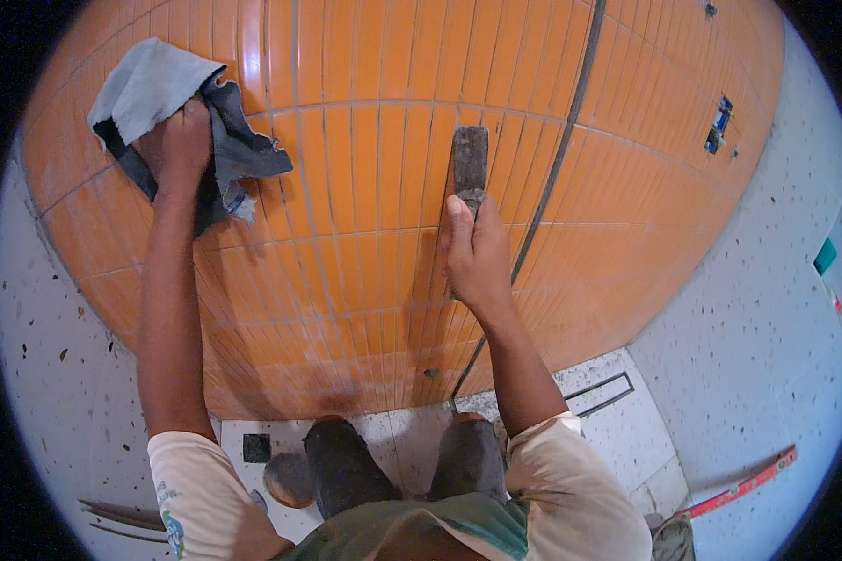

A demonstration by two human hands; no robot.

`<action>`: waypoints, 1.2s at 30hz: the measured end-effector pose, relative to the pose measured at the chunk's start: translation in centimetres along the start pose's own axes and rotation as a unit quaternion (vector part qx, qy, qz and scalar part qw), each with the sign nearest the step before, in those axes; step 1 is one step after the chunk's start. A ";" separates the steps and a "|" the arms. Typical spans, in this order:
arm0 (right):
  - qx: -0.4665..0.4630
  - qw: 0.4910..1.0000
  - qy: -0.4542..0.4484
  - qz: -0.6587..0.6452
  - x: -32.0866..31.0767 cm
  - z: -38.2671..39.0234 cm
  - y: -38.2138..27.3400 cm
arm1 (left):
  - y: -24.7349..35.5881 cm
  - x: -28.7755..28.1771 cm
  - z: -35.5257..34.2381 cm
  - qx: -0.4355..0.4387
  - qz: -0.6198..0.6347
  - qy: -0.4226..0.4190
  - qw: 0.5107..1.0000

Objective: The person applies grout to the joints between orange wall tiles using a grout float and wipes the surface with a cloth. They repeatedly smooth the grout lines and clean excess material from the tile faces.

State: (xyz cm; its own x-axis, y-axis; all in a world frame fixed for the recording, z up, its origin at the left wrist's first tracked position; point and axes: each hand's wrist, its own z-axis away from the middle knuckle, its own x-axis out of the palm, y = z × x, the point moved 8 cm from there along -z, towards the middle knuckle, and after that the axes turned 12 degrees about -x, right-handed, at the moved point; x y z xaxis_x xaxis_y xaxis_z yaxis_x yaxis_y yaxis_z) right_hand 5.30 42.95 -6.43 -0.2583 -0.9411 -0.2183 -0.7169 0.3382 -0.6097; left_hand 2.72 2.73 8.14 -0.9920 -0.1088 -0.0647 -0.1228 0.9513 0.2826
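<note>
We see two bare hands up in front of a wall of thin orange tiles (384,168). The left hand (180,140) has a grey cloth (159,75) bunched up in it, high on the left side of the wall. Its fingers are curled into the cloth, and we cannot see their tips. Parts of the cloth hang out around the hand, and its edges look torn. The right hand (479,252) holds a dark, flat scraper (471,157) near the middle of the wall. Its thumb lies along the handle, and the other fingers fold around it, so the scraper is pinched tight. The blade points up. We cannot tell if it touches the tiles.

Just right of this hand, a long dark gap (563,150) runs down the wall to the floor. Farther right, we see a small blue box (718,126) set in the tiles. Down low are two legs (351,467) in dark pants on a white floor (398,439). A black square (256,448) is near them, and a red bar (744,486) lies off to the right.
</note>
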 end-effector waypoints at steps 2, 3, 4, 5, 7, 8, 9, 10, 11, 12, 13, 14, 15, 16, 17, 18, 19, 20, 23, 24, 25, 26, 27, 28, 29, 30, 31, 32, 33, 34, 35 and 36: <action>-0.010 1.000 0.005 0.029 0.0 0.5 0.4 | 0.5 -0.1 0.7 -0.014 0.023 -0.060 0.998; -0.016 0.999 0.007 0.043 0.1 0.7 0.5 | 0.7 -0.3 0.6 -0.012 0.013 -0.062 0.998; -0.008 0.999 0.007 0.052 0.0 0.9 0.6 | 0.9 -0.4 0.8 -0.010 0.002 -0.070 0.997; -0.005 0.998 0.008 0.062 -0.1 0.8 0.4 | 1.0 -0.7 0.5 -0.001 -0.030 -0.040 0.999; -0.045 0.995 0.028 0.079 -0.5 0.2 -0.2 | 0.8 -0.9 -0.2 0.016 -0.053 0.011 0.998; -0.083 0.992 0.046 0.086 -0.7 -0.1 -0.3 | 0.7 -0.9 -0.2 0.025 -0.044 0.027 0.998; -0.122 0.986 0.064 0.093 -1.0 -0.1 -0.6 | 0.8 -0.7 0.1 0.037 -0.039 0.031 0.998; -0.119 0.988 0.062 0.071 -1.2 0.3 -0.3 | 0.9 -0.6 0.2 0.047 -0.033 0.041 0.998; -0.112 0.991 0.056 0.046 -1.2 1.4 0.0 | 1.2 -0.9 0.9 0.060 -0.036 0.035 0.997; -0.113 0.992 0.054 0.022 -1.5 2.1 -0.1 | 1.2 -0.7 0.7 0.064 -0.043 0.026 0.997; -0.085 0.995 0.046 0.035 -1.8 3.1 1.1 | 1.2 -0.4 0.8 0.067 -0.050 0.015 0.996; -0.059 0.997 0.037 0.041 -1.9 4.5 2.8 | 0.1 0.3 0.4 0.063 -0.071 -0.004 0.995; -0.034 0.998 0.028 0.050 -2.4 6.0 4.3 | 0.0 0.5 0.5 0.062 -0.070 -0.003 0.996; 0.007 0.999 0.036 0.023 -3.2 7.5 5.2 | 0.0 0.6 0.5 0.060 -0.068 -0.001 0.996; 0.034 0.998 0.045 0.006 -4.2 9.5 6.3 | 0.6 0.2 0.7 0.063 -0.044 0.020 0.997; 0.060 0.997 0.053 -0.015 -4.8 11.5 7.2 | 1.0 -0.4 0.6 0.065 -0.041 0.034 0.996; 0.077 0.995 0.056 -0.022 -5.8 13.3 7.8 | 1.5 -0.7 0.6 0.066 -0.035 0.046 0.996; 0.094 0.993 0.058 -0.033 -6.5 15.1 8.4 | 1.7 -1.1 0.4 0.068 -0.049 0.046 0.995; 0.120 0.990 0.026 -0.062 -7.2 16.8 7.4 | 2.3 0.2 0.1 0.094 -0.159 0.048 0.982; 0.106 0.993 0.021 -0.046 -8.6 16.3 7.1 | 6.8 1.5 2.2 0.085 -0.212 -0.049 0.972; 0.090 0.995 0.009 -0.035 -9.4 15.6 6.3 | 10.7 1.8 4.3 0.086 -0.268 -0.144 0.949; 0.130 0.988 0.035 -0.080 -10.0 14.8 5.2 | 15.3 -0.7 6.2 0.103 -0.068 -0.105 0.987; 0.127 0.987 0.052 -0.083 -10.7 14.2 4.3 | 19.8 -3.2 8.4 0.149 0.125 -0.077 0.978; 0.124 0.986 0.067 -0.087 -11.2 13.6 3.6 | 23.0 -3.8 11.0 0.190 0.171 -0.124 0.959; 0.121 0.985 0.081 -0.088 -11.8 13.4 3.3 | 26.2 -4.3 13.9 0.224 0.217 -0.177 0.933; 0.109 0.988 0.059 -0.090 -12.4 13.0 3.1 | 29.3 -4.0 17.4 0.301 0.182 -0.250 0.902; 0.096 0.990 0.037 -0.091 -12.7 12.6 2.6 | 30.5 -3.4 21.0 0.376 0.139 -0.320 0.858; 0.083 0.991 0.009 -0.101 -12.5 12.0 1.5 | 29.4 -3.9 24.2 0.401 0.296 -0.337 0.799; 0.069 0.992 -0.017 -0.109 -12.2 11.3 0.2 | 27.8 -4.3 26.7 0.415 0.447 -0.341 0.715; 0.084 0.993 -0.023 -0.078 -12.7 10.8 -0.9 | 26.8 -3.3 27.6 0.395 0.426 -0.357 0.731; 0.060 0.997 -0.041 -0.041 -13.0 9.6 -2.4 | 24.7 -2.4 28.0 0.373 0.403 -0.374 0.747; 0.035 0.998 -0.059 0.000 -13.3 8.1 -3.7 | 22.5 -1.9 27.1 0.343 0.379 -0.357 0.782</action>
State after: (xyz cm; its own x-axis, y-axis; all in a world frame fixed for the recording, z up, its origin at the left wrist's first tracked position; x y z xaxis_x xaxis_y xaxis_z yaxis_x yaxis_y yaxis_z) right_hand 16.61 54.26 -7.45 -0.1779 -0.9357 -0.3046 -0.6684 0.3421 -0.6604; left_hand 2.64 32.16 -11.36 -0.4708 0.5170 -0.7148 0.7806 0.6217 -0.0645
